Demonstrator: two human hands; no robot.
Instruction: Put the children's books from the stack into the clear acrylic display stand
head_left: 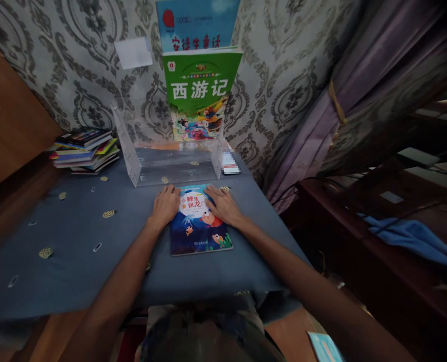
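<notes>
A children's book [202,234] with a dark blue cover, orange fish and a white circle with Chinese characters lies closed and flat on the cloth-covered table in front of me. My left hand [167,205] rests at its upper left edge, fingers pointing forward. At the upper right, my right hand [224,205] lies with fingers spread, its thumb over the cover. Neither hand visibly lifts the book. Just beyond them stands a clear acrylic rack [174,166]. Behind it, a green book [204,95] stands upright in front of a taller blue book [198,25].
A stack of books [85,151] sits at the back left of the table [72,231]. Right of the rack lies a phone-like object [231,162], partly pixelated. A tied curtain [314,120] hangs at right, above dark red furniture [344,241] with a blue cloth [412,239].
</notes>
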